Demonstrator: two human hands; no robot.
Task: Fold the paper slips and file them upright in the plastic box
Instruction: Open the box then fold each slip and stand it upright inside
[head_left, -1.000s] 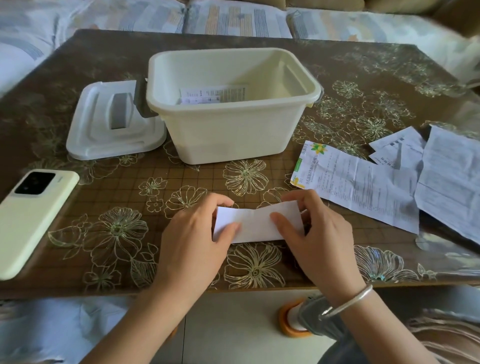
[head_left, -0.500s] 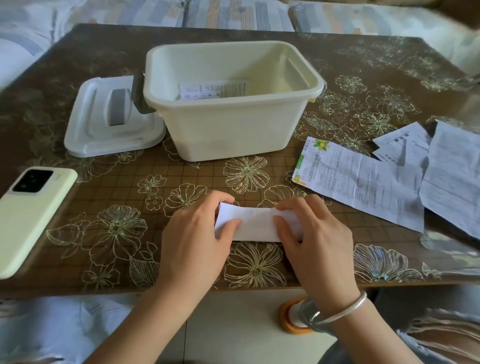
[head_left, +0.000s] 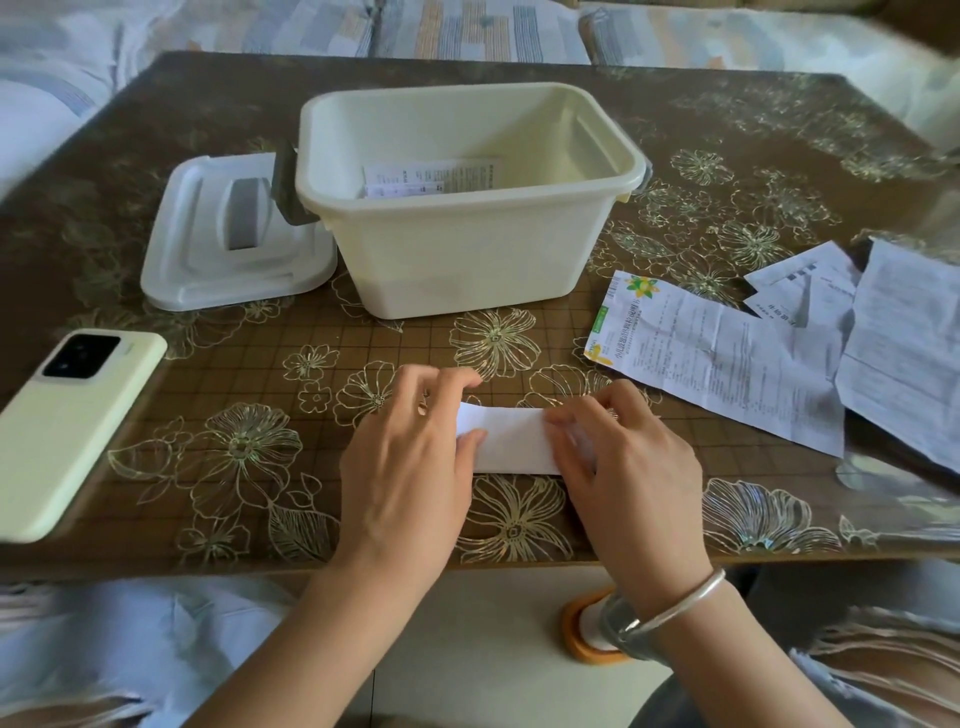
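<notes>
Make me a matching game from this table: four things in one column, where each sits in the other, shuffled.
Things:
1. phone
2. lid
3. folded slip
4. unfolded sheets

Places:
A. between both hands, at the near edge
B. far left of the table
C. right of the plastic box
D. flat, touching the box's left side

Pairs: 1-B, 2-D, 3-A, 4-C
</notes>
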